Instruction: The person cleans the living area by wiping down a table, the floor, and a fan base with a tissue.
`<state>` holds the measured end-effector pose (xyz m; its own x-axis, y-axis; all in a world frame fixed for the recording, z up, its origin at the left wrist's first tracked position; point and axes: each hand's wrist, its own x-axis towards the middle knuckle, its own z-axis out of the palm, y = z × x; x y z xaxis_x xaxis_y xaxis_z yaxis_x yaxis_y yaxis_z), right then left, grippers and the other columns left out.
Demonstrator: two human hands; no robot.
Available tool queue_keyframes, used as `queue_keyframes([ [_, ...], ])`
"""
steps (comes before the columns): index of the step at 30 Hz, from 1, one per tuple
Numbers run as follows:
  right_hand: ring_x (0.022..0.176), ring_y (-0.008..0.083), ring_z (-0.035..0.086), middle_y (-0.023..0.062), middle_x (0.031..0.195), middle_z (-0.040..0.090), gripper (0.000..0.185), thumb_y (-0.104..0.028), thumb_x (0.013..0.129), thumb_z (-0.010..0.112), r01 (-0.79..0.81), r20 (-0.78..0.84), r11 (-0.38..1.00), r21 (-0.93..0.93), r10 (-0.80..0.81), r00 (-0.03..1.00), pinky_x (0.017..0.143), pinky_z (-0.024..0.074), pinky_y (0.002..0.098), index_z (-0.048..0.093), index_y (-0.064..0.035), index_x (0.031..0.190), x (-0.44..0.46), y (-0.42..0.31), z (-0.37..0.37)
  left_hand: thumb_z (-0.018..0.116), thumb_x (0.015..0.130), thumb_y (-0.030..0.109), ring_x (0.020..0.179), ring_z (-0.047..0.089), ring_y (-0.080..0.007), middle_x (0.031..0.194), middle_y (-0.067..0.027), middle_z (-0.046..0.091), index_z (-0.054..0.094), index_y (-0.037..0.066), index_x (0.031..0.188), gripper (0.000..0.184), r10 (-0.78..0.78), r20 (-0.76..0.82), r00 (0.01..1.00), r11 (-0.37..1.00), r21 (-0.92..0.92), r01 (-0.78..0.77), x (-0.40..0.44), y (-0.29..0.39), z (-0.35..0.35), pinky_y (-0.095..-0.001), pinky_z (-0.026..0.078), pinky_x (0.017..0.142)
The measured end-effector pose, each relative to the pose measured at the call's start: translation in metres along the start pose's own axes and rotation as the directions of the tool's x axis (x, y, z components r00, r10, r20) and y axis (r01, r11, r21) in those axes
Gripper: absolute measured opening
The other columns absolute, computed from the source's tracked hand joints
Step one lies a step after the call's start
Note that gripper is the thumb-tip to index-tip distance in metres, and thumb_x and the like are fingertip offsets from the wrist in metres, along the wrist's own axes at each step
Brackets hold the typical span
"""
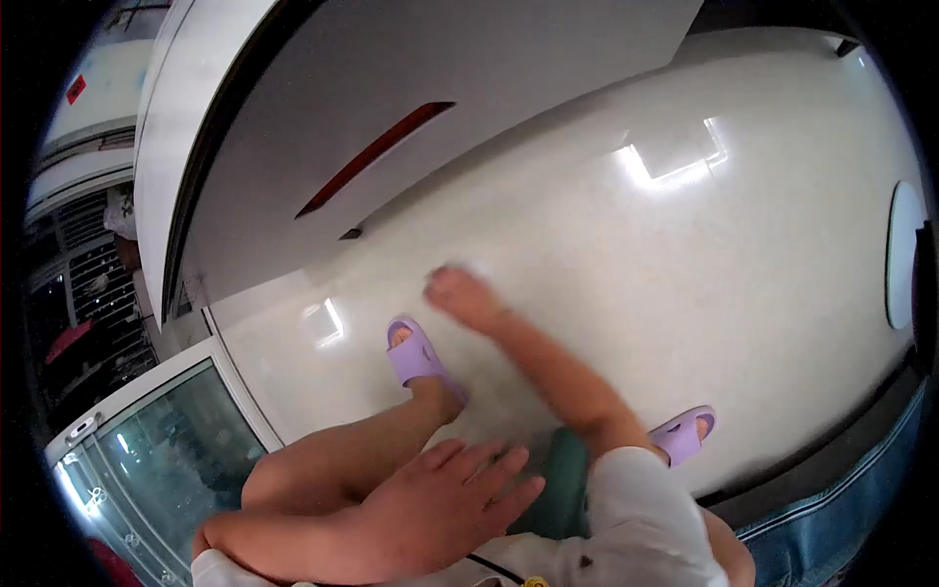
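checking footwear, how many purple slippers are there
2: one slipper on the left foot, the other slipper on the right foot, near the white sleeve.

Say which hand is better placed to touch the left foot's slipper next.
Probably the right hand: it extends over the floor and appears nearer that slipper; the left hand is back by the white shirt.

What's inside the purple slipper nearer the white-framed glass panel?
A bare foot, its toes showing at the open front. The slipper covers the foot's middle; whatever lies beneath the foot is hidden.
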<state>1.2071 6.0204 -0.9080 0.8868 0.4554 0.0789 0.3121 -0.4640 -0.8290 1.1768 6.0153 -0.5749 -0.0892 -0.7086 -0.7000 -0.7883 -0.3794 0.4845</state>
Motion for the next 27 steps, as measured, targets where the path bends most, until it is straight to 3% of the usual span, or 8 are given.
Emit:
queue_keyframes([
  [7, 0.113, 0.0266, 0.046, 0.0100, 0.133, 0.041, 0.058, -0.023, 0.076, 0.056, -0.259, -0.322, 0.941, -0.216, 0.182, 0.929, 0.101, 0.0306, 0.0406, 0.040, -0.0042, 0.128, 0.033, 0.090, 0.044, 0.052, 0.082, 0.028, 0.125, 0.031, -0.0285, 0.134, -0.0086, 0.037, 0.041, 0.017, 0.129, 0.049, -0.148, 0.042, 0.988, 0.970, -0.188, 0.153, -0.015, -0.004, -0.022, -0.0390, 0.023, 0.104],
  [16, 0.117, 0.0316, 0.043, 0.0189, 0.124, 0.047, 0.044, -0.005, 0.080, 0.042, -0.921, -0.943, 0.358, -0.152, 0.226, 0.243, 0.098, 0.0347, 0.0376, 0.042, 0.0000, 0.124, -0.211, 0.235, -0.248, 0.052, 0.082, 0.022, 0.121, 0.037, -0.0287, 0.131, -0.0111, 0.040, 0.045, 0.014, 0.125, 0.045, -0.169, 0.008, 0.986, 0.963, -0.213, 0.167, -0.036, -0.020, -0.024, -0.0390, 0.032, 0.098],
  [19, 0.110, 0.0327, 0.048, 0.0210, 0.121, 0.048, 0.044, -0.001, 0.081, 0.036, -0.442, -0.927, 0.864, 0.240, 0.339, 0.159, 0.090, 0.0400, 0.0354, 0.041, 0.0018, 0.124, -0.144, 0.184, -0.219, 0.052, 0.081, 0.023, 0.122, 0.034, -0.0287, 0.134, -0.0113, 0.037, 0.042, 0.013, 0.128, 0.048, -0.198, 0.043, 0.979, 0.948, -0.244, 0.203, -0.041, -0.022, -0.019, -0.0405, 0.029, 0.100],
  [20, 0.114, 0.0259, 0.047, 0.0172, 0.122, 0.049, 0.043, -0.001, 0.083, 0.037, -0.630, -0.627, 0.603, 0.490, 0.746, 0.226, 0.097, 0.0347, 0.0356, 0.041, -0.0019, 0.126, -0.100, 0.132, -0.204, 0.052, 0.081, 0.023, 0.122, 0.034, -0.0287, 0.134, -0.0113, 0.037, 0.042, 0.013, 0.128, 0.048, -0.202, 0.053, 0.978, 0.948, -0.242, 0.209, -0.043, -0.023, -0.022, -0.0405, 0.029, 0.100],
  [23, 0.118, 0.0295, 0.041, 0.0187, 0.125, 0.046, 0.037, -0.021, 0.092, 0.034, -0.214, -0.384, 0.895, 0.391, 0.370, 0.846, 0.100, 0.0318, 0.0372, 0.043, 0.0005, 0.121, -0.009, 0.078, -0.045, 0.051, 0.081, 0.024, 0.124, 0.033, -0.0293, 0.136, -0.0119, 0.034, 0.042, 0.013, 0.128, 0.049, -0.208, 0.113, 0.972, 0.952, -0.206, 0.227, -0.043, -0.020, -0.029, -0.0423, 0.028, 0.101],
  [25, 0.114, 0.0269, 0.046, 0.0155, 0.124, 0.048, 0.032, -0.018, 0.089, 0.043, 0.120, -0.236, 0.981, 0.150, -0.082, 0.968, 0.097, 0.0353, 0.0385, 0.047, -0.0050, 0.118, 0.050, 0.038, 0.071, 0.051, 0.081, 0.024, 0.123, 0.033, -0.0296, 0.136, -0.0123, 0.034, 0.044, 0.012, 0.127, 0.048, -0.195, 0.125, 0.973, 0.947, -0.234, 0.220, -0.040, -0.019, -0.031, -0.0435, 0.028, 0.100],
  [26, 0.119, 0.0274, 0.042, 0.0176, 0.126, 0.046, 0.038, -0.016, 0.088, 0.038, -0.111, 0.175, 0.940, 0.324, 0.056, 0.983, 0.102, 0.0314, 0.0377, 0.045, 0.0009, 0.121, 0.067, -0.004, 0.040, 0.051, 0.081, 0.024, 0.123, 0.033, -0.0296, 0.136, -0.0123, 0.034, 0.044, 0.012, 0.127, 0.048, -0.188, 0.132, 0.973, 0.953, -0.215, 0.213, -0.040, -0.018, -0.033, -0.0435, 0.028, 0.100],
  [27, 0.118, 0.0264, 0.043, 0.0158, 0.124, 0.048, 0.038, -0.014, 0.086, 0.040, 0.115, -0.054, 0.993, 0.028, -0.114, 0.992, 0.100, 0.0330, 0.0368, 0.046, 0.0001, 0.120, 0.079, -0.004, 0.075, 0.052, 0.080, 0.024, 0.123, 0.033, -0.0296, 0.135, -0.0124, 0.034, 0.045, 0.012, 0.126, 0.048, -0.194, 0.148, 0.970, 0.948, -0.226, 0.224, -0.043, -0.019, -0.039, -0.0436, 0.028, 0.100],
])
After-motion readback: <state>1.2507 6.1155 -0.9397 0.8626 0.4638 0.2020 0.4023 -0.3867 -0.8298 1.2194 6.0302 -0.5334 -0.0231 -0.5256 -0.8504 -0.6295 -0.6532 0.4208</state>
